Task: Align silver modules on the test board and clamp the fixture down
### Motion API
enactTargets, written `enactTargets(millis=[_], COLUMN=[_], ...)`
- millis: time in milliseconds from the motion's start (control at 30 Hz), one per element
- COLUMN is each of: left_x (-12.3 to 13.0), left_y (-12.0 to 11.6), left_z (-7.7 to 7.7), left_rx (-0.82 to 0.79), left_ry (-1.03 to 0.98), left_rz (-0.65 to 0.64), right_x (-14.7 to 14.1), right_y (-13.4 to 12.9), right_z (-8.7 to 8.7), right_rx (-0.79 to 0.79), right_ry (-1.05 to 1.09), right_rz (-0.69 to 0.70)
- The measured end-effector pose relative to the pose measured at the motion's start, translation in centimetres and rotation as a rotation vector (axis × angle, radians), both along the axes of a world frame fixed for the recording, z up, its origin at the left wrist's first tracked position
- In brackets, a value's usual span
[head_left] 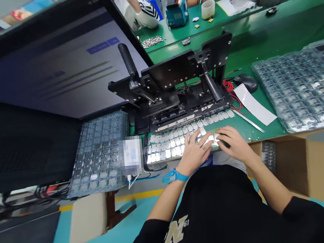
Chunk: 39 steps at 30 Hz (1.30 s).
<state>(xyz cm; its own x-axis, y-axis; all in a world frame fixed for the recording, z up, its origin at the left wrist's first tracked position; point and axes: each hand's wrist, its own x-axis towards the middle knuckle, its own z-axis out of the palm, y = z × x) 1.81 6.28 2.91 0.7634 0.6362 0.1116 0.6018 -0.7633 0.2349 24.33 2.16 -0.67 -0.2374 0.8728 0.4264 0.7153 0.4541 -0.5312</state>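
Rows of small silvery pieces (167, 145) lie along the front edge of the green table, below a black fixture (172, 75) with two lever handles. My left hand (196, 152) rests over the right part of these rows, fingers spread, a blue band at its wrist. Just to the right, my right hand (233, 142) is at the end of the rows, thumb and fingers apart, its fingertips touching or close to a small piece (215, 139). No piece is seen gripped in either hand.
A monitor (70, 65) stands at the left, with a stack of clear trays (97, 156) below it. More trays (302, 84) lie at the right. Tweezers (248, 121), a paper strip (254, 105), a mouse (245, 82) and red wires lie between. An open cardboard box (291, 167) is below.
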Motion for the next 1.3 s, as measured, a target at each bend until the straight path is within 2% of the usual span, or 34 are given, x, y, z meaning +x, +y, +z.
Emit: enactTargets(millis=[233, 400, 500, 600, 700, 800, 867, 967, 1067, 1167, 1300], left_x=[-0.2, 0.5, 0.7, -0.9, -5.1, -9.9, -11.9, -12.9, -12.6, -12.3, -12.5], left_y=[0.5, 0.8, 0.8, 0.7, 1.2, 3.4, 5.8, 9.4, 11.7, 12.5, 12.7], left_z=[0.4, -0.2, 0.1, 1.3, 2.9, 4.1, 4.3, 4.2, 3.9, 3.5, 2.8], left_rx=[0.016, 0.004, -0.005, -0.025, -0.021, 0.036, 0.055, 0.052, 0.029, 0.008, -0.008], left_ry=[0.002, -0.072, -0.138, -0.296, -0.524, -0.645, -0.618, -0.533, -0.451, -0.418, -0.432], left_rz=[-0.056, -0.082, -0.118, -0.106, 0.101, 0.414, 0.517, 0.537, 0.473, 0.422, 0.397], right_x=[0.1, 0.1, 0.2, -0.1, -1.8, -5.1, -7.9, -11.9, -14.5, -15.2, -14.4], right_y=[0.0, 0.1, 0.0, -0.4, 0.1, 2.8, 5.8, 10.8, 14.5, 16.0, 16.4], right_z=[0.6, 1.0, 0.9, 1.4, 3.0, 5.1, 6.2, 6.5, 5.9, 5.6, 6.0], right_rx=[0.017, 0.005, 0.022, 0.051, 0.068, 0.12, 0.176, 0.156, 0.103, 0.085, 0.038], right_ry=[0.111, 0.144, 0.147, 0.152, 0.15, 0.128, 0.117, 0.056, -0.011, -0.018, -0.028], right_rz=[-0.033, -0.085, -0.093, -0.118, -0.105, 0.031, 0.117, 0.136, 0.105, 0.073, 0.062])
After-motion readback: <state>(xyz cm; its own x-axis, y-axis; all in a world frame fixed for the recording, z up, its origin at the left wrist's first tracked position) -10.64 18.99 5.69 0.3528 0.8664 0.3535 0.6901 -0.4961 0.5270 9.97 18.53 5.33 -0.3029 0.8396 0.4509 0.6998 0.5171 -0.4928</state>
